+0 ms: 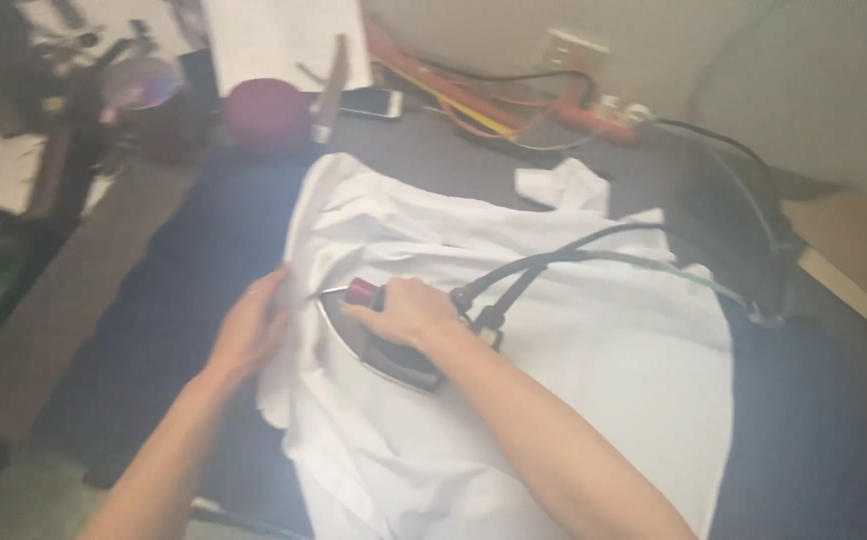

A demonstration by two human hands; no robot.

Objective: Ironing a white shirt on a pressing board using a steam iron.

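A white garment point(554, 350) lies spread over a dark blue padded board point(184, 290). My right hand point(406, 312) grips the handle of a metal steam iron point(374, 345) whose tip points left, with a dark red knob at its front. Two black hoses point(544, 262) run from the iron's back toward the right. My left hand point(251, 330) rests flat on the garment's left edge, just beside the iron's tip, fingers together pressing the cloth.
At the back stand a maroon round object point(269, 115), a phone point(372, 102), white paper point(284, 40) and a wall socket point(574, 48) with orange and yellow cables point(484, 110). A dark bag point(724, 190) sits at the right.
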